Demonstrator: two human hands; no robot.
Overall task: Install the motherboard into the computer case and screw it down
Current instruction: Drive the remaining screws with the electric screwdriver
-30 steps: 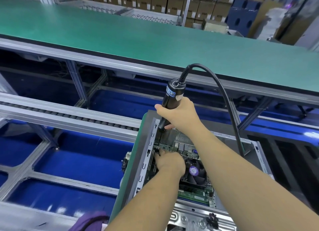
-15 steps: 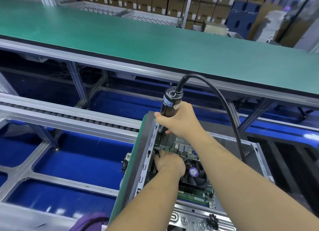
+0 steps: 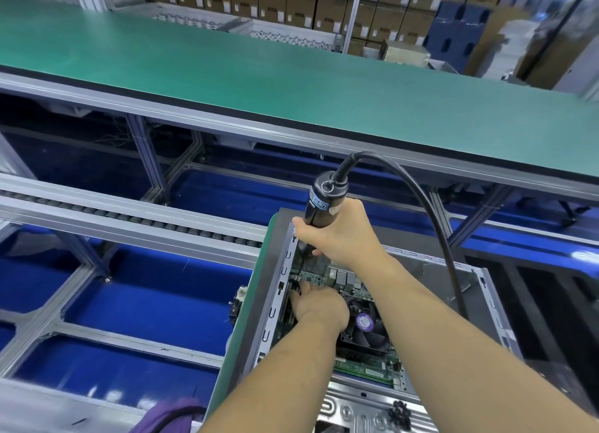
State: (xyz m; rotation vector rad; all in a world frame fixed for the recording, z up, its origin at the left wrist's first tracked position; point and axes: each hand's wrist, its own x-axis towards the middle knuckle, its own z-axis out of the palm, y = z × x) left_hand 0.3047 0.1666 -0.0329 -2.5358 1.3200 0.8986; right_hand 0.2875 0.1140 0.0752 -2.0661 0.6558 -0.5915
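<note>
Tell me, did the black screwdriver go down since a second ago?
Yes. The electric screwdriver in the right hand has sunk lower toward the computer case; its top now sits nearer the case's far rim, bit by the motherboard corner.

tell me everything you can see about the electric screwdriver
The electric screwdriver is a black, plastic-looking cylinder with a blue label band near its top. A thick black cable leaves its cap and arcs right, down behind the forearm. It stands nearly upright, tilted slightly, tip down over the far left corner of the motherboard inside the computer case. The right hand grips its lower body; the bit is mostly hidden.
</note>
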